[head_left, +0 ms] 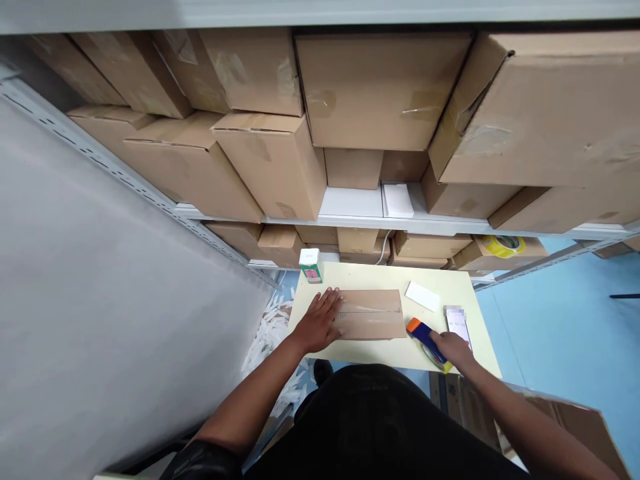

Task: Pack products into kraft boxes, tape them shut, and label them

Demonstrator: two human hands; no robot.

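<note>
A flat brown cardboard box (373,315) lies on the pale table (360,275), with a strip of clear tape along its top. My left hand (320,321) rests on the box's left end, fingers stretched out. At the box's right end, my right hand (453,350) grips a tape dispenser (427,339) with a blue body and an orange front edge. The dispenser's yellow tape roll shows below my fingers. Just beyond that hand lies a phone (456,321) with its screen lit.
A small white and green box (311,265) stands at the table's back left, and a white flat box (423,296) lies at the right. Shelves behind hold several cartons (385,87). A yellow tape roll (504,246) sits on a lower carton. Paper strips (273,333) litter the floor.
</note>
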